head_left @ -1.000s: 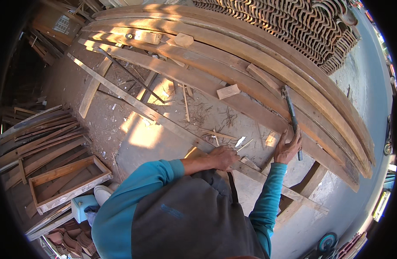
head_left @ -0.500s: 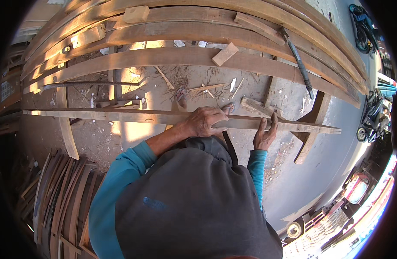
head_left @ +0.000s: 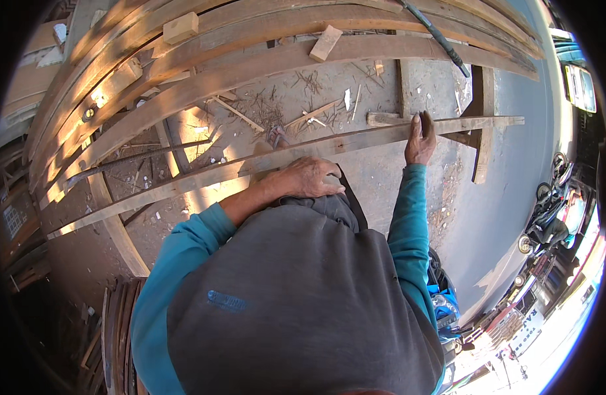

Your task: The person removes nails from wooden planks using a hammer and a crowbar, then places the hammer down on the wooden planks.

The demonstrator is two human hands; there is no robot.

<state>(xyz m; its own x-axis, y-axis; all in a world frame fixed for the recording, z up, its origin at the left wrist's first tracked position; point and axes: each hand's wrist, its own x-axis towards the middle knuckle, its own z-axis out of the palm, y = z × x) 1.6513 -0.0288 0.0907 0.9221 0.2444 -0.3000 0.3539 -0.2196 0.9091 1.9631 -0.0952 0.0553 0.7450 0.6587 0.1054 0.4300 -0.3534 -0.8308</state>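
A long narrow wooden plank point(head_left: 250, 163) runs across in front of my body, its left end lower and its right end higher. My right hand point(head_left: 421, 139) lies across the plank toward its right end, fingers stretched out and pointing away from me. My left hand point(head_left: 309, 178) rests at my waist on the dark shirt front point(head_left: 303, 263), close to the plank's near edge, its fingers loosely bent and a little apart. Nothing shows in it; its palm side is hidden.
Several long timbers point(head_left: 263, 62) lie side by side beyond the plank, carrying small wood blocks point(head_left: 326, 43) and a dark bar-like tool point(head_left: 441, 43). A wooden support point(head_left: 480, 131) stands under the right end. Scraps point(head_left: 309, 114) litter the floor. Stacked boards point(head_left: 122, 322) are at lower left.
My right hand has moved away from me, and the plank's right end has swung farther out while its left end came nearer. My left hand now sits at my waist. The view has turned.
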